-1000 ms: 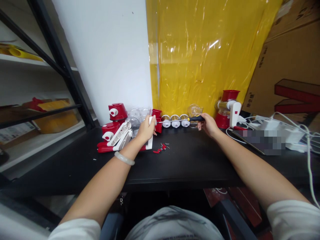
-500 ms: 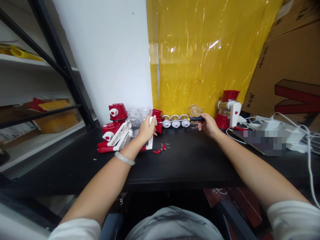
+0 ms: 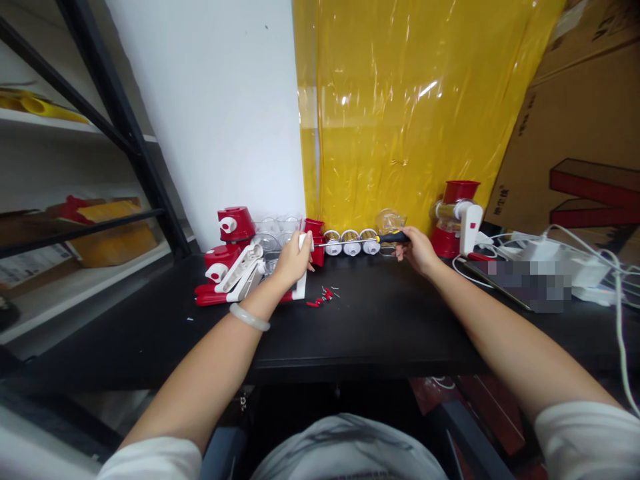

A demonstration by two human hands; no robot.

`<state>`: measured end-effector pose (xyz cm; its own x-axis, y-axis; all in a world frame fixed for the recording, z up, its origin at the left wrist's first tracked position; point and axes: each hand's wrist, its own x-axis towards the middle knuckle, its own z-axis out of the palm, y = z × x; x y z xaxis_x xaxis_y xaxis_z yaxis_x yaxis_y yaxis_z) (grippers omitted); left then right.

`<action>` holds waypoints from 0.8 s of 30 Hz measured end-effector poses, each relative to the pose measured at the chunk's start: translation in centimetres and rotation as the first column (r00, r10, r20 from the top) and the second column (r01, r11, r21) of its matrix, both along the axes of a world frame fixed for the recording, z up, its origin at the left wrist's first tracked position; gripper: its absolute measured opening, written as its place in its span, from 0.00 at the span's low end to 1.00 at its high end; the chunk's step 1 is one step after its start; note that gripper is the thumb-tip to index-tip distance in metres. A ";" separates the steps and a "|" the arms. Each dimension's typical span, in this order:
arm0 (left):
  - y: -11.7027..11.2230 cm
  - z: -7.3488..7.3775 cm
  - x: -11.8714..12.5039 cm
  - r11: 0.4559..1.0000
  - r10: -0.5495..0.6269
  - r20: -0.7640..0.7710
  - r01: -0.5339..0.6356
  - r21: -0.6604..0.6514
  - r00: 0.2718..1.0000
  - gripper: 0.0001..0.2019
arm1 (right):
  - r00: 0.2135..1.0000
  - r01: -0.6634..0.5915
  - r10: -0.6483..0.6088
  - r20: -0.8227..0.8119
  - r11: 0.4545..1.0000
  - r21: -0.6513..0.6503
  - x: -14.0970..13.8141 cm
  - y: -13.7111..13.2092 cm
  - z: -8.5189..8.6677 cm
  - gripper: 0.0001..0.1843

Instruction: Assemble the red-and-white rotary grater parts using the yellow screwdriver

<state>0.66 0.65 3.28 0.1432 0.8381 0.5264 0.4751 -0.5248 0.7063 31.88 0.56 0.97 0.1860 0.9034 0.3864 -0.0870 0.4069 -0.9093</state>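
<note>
My left hand [image 3: 291, 260] is closed around an upright white plastic part [image 3: 301, 283] standing on the black table [image 3: 380, 327]. My right hand [image 3: 417, 251] grips a screwdriver [image 3: 373, 239] with a black and yellow handle, held level. Its metal shaft points left and its tip meets the top of the white part by my left fingers. A few small red pieces and screws [image 3: 323, 297] lie on the table just right of the white part.
Red and white appliance parts [image 3: 230, 263] are piled at the left, with clear cups [image 3: 273, 230] and three small rollers [image 3: 351, 243] along the back. A red and white assembled unit [image 3: 457, 217], white cables [image 3: 575, 260], a yellow sheet, cardboard boxes and black shelving surround the table.
</note>
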 end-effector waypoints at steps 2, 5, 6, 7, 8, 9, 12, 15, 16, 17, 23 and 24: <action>0.0 0.0 0.0 1.000 0.002 0.002 -0.002 0.000 1.000 0.18 | 1.000 -0.004 0.004 0.003 1.000 -0.004 0.0 0.0 0.0 0.12; 0.0 0.0 0.0 1.000 0.008 -0.007 -0.008 -0.002 1.000 0.18 | 1.000 -0.014 0.014 0.008 1.000 -0.001 0.1 0.0 0.0 0.15; 0.0 0.0 0.0 1.000 0.010 -0.011 -0.010 -0.005 1.000 0.18 | 1.000 -0.015 0.015 0.010 1.000 0.002 0.1 0.0 0.0 0.16; 0.0 0.1 0.0 1.000 0.011 -0.013 -0.011 -0.008 1.000 0.18 | 1.000 -0.016 0.016 0.012 1.000 0.004 0.1 0.0 -0.1 0.16; 0.0 0.1 0.0 1.000 0.010 -0.015 -0.010 -0.010 1.000 0.19 | 1.000 -0.016 0.015 0.012 1.000 0.004 0.1 0.1 -0.1 0.17; 0.0 0.1 0.0 1.000 0.009 -0.016 -0.010 -0.010 1.000 0.19 | 1.000 -0.016 0.016 0.012 1.000 0.003 0.1 0.1 -0.1 0.18; 0.1 0.1 -0.1 1.000 0.006 -0.011 -0.006 -0.003 1.000 0.18 | 1.000 -0.018 0.018 0.007 1.000 -0.001 0.1 0.1 -0.1 0.20; 0.1 0.0 0.0 1.000 0.006 0.006 -0.006 0.002 1.000 0.18 | 1.000 -0.015 0.015 0.011 1.000 0.001 0.1 0.1 -0.2 0.23; 0.1 0.0 0.0 1.000 0.006 0.010 -0.006 0.000 1.000 0.18 | 1.000 -0.010 0.010 0.018 1.000 0.002 0.1 0.1 -0.2 0.24; 0.1 0.0 0.0 1.000 0.005 0.012 -0.005 -0.003 1.000 0.18 | 1.000 -0.005 0.005 0.028 1.000 0.004 0.1 0.1 -0.2 0.25; 0.0 0.0 0.0 1.000 0.007 0.020 -0.007 -0.001 1.000 0.18 | 0.996 0.040 -0.041 0.076 0.999 0.015 0.3 0.4 -0.5 0.26; 0.0 0.0 0.0 1.000 0.006 0.019 -0.006 -0.004 1.000 0.18 | 0.995 0.053 -0.054 0.086 0.998 0.018 0.3 0.5 -0.6 0.26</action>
<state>0.67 0.68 3.32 0.1283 0.8408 0.5260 0.4651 -0.5194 0.7169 32.23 1.07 0.35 0.1991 0.8866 0.4174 0.0137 0.4234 -0.9058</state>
